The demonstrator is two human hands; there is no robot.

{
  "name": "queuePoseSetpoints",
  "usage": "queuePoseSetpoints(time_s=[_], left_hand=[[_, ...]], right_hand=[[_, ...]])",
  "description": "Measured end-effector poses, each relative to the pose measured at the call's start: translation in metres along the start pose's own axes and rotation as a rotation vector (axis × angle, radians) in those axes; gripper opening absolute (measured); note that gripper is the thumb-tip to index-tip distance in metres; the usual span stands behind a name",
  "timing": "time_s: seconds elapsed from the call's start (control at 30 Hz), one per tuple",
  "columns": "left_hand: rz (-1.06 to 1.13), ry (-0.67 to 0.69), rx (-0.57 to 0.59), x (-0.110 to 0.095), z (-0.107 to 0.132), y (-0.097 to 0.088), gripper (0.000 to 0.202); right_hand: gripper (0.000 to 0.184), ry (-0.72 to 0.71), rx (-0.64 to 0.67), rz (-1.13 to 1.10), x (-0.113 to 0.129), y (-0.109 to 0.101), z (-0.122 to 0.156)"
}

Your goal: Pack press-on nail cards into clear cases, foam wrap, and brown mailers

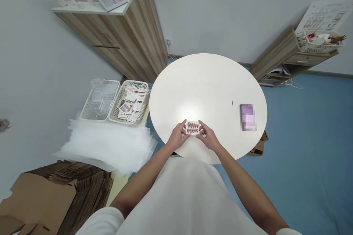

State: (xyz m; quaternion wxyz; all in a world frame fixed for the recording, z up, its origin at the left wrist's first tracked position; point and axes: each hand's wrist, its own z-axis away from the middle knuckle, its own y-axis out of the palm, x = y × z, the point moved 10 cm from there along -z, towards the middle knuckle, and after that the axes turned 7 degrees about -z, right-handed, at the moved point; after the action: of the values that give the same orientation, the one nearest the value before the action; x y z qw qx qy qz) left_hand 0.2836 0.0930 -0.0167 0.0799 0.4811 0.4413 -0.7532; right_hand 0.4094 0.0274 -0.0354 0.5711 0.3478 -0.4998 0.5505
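Where pale grey walls [220, 14] meet a smooth blue floor [303, 139], a white, rounded tabletop [204, 77] fills the middle of the room, glossy enough to throw back a bright patch of light. At its near edge, the left grip [177, 135] and the right grip [208, 136] grasp opposite ends of a small white nail tray [193, 127], fingers and thumbs pinching its sides. Its glossy, reddish-brown oval pieces sit in two rows. Toward the right edge of the tabletop lies a purple-and-pink rectangular item [247, 117], too blurred to read.

On the left, two perforated white plastic baskets [147, 104] stand side by side, one holding clear rigid boxes [102, 97], the other a heap of printed packets [131, 102]. Nearer, translucent sheets [107, 141] fan out in a loose, slippery-looking pile, with flat brown cardboard [41, 202] stacked below. At the far left rises a cabinet [110, 40] in streaky wood grain with a white top; at the far right, a matching low shelf unit [275, 49] carries a lattice-sided basket [317, 47].
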Motion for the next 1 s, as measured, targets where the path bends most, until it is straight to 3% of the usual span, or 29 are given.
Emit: queuePoseSetpoints(time_s=[0.27, 0.4, 0.53, 0.67, 0.83, 1.0], left_hand=[[-0.004, -0.183, -0.048, 0.077, 0.010, -0.040, 0.062], [-0.013, -0.269, -0.029, 0.120, 0.011, -0.050, 0.062], [-0.049, -0.274, -0.008, 0.146, 0.006, -0.056, 0.063], [-0.105, -0.271, 0.015, 0.160, 0.003, -0.058, 0.064], [-0.123, -0.227, 0.010, 0.159, 0.007, -0.056, 0.064], [0.040, -0.332, -0.014, 0.167, 0.018, -0.053, 0.062]], right_hand=[[0.066, -0.022, 0.079, 0.234, -0.007, 0.076, -0.047], [0.064, 0.032, 0.133, 0.358, -0.017, 0.114, -0.070], [0.064, 0.083, 0.157, 0.425, -0.026, 0.141, -0.087], [0.065, 0.116, 0.146, 0.489, -0.035, 0.154, -0.095], [0.066, 0.143, 0.112, 0.548, -0.040, 0.158, -0.095], [0.065, 0.191, -0.017, 0.364, -0.043, 0.147, -0.080]])
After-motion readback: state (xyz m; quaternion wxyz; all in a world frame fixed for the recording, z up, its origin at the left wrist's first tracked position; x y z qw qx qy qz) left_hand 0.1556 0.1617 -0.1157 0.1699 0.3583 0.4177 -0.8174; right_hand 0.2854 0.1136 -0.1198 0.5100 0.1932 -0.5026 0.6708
